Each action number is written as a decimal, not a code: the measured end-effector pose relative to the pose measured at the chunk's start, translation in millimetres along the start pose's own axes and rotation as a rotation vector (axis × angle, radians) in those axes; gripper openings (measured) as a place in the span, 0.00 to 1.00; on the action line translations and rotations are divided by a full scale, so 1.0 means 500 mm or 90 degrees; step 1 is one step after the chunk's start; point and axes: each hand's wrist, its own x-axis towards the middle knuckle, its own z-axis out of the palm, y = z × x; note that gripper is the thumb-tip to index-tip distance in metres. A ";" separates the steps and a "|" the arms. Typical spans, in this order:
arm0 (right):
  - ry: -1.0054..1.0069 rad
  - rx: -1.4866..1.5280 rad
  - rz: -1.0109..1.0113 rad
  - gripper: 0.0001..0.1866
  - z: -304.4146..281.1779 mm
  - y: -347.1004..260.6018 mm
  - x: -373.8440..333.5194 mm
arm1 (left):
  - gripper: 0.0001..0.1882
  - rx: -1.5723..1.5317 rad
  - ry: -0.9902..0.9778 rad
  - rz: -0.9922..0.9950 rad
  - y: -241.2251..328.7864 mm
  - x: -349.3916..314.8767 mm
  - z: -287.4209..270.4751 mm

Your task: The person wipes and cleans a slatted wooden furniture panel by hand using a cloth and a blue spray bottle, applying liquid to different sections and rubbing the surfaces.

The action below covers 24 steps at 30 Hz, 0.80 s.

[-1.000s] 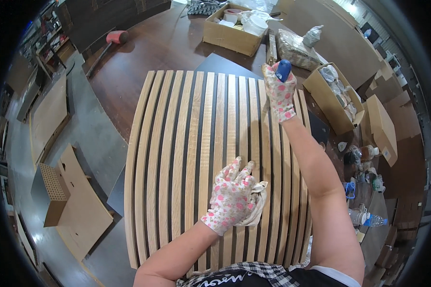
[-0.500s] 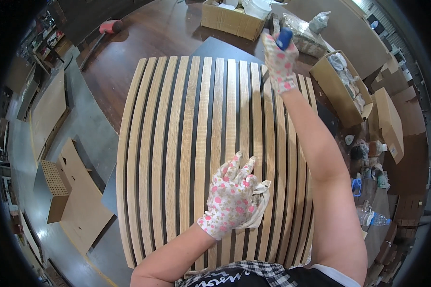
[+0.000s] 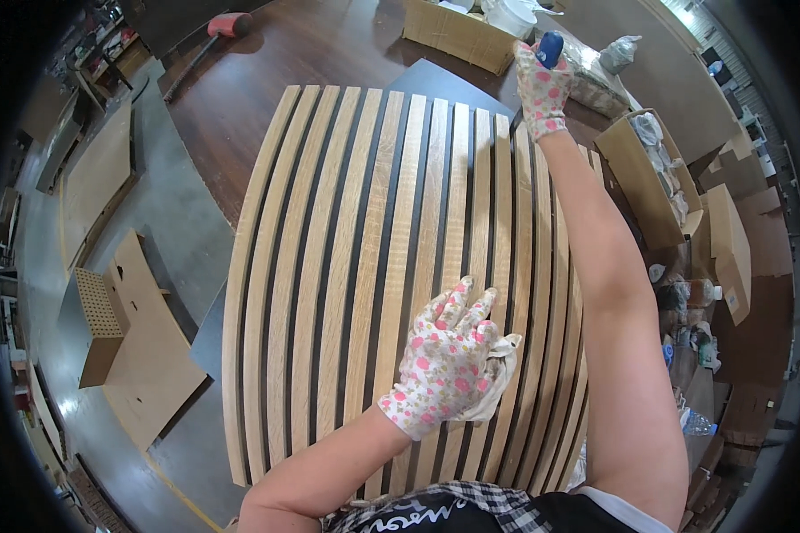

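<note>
right hand (image 3: 543, 91): reaching farther than a second ago, fingers gripping blue handle (image 3: 550, 49) by far edge of slatted panel (image 3: 389, 169). left hand (image 3: 440, 364): lying nearer, mid-panel, two fingers spreading, grip on cloth (image 3: 502, 373) unclear. slats (image 3: 251, 222): running near-to-far.

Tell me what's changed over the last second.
The right hand, gripping the blue-ended tool, has moved away from the person, out to the far edge of the slatted panel. The view has shifted too. Nothing was visibly taken hold of or let go. The left hand is still over the panel with the pale cloth, and the red-headed mallet still lies on the table.
</note>
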 end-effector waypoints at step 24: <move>0.020 0.069 0.010 0.07 -0.082 -0.093 -0.223 | 0.17 -0.044 0.178 0.001 -0.056 -0.050 -0.034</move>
